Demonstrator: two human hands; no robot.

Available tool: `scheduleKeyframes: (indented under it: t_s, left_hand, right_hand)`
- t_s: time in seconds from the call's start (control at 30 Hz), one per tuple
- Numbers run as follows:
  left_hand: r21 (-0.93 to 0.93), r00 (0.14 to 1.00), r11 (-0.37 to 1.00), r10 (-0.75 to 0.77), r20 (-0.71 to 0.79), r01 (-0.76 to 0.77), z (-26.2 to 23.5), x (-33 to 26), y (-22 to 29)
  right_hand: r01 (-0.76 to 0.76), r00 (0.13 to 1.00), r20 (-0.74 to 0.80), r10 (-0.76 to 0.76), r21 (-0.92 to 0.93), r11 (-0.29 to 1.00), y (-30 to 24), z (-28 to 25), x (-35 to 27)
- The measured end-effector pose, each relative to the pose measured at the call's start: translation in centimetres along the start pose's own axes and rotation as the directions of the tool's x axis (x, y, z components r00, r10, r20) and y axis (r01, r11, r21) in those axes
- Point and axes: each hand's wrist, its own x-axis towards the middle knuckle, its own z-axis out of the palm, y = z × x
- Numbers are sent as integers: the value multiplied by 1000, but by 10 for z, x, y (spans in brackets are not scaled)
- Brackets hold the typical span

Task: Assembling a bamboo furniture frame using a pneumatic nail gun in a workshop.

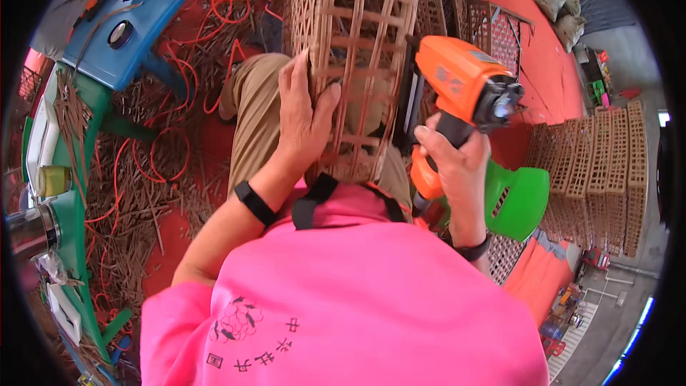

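Note:
A long openwork basket point(357, 71) woven from flat brown strips rests upright in my lap, its near end against my pink shirt. My left hand point(304, 118) grips its left edge, fingers along the outer side and thumb over the lattice. In my right hand point(461, 164) is an orange and black nail gun point(457, 71), with fingers wrapped round its dark handle. The gun's black nose stands close beside the basket's right edge; whether it touches cannot be told. Where the basket's far end stops is cut off by the top of the view.
A blue table point(153, 14) with more orange tools and a tape roll point(120, 34) stands at far left, a green table point(89, 118) nearer. Red hoses point(189, 75) and loose strips litter the floor. Stacked woven panels point(593, 157) and a green plastic seat point(525, 204) are at right.

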Motion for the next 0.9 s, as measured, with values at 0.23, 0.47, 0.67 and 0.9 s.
scheduleKeyframes:
  t_s: [0.23,0.47,0.67,0.9]
  left_hand:
    - [221,973,959,203,-112,-175,-9,2,9]
    - [248,705,687,532,469,-683,-2,52,37]
    - [218,527,501,636,563,-837,9,73,38]
    - [212,412,357,711,569,-910,10,75,40]
  right_hand:
    - [-88,993,-68,98,128,988,-14,-29,-29]
    - [-161,985,-36,171,197,967,16,-41,-56]
    - [-205,976,117,182,236,950,37,-41,-64]
    - [-184,975,160,151,214,959,46,-37,-62]
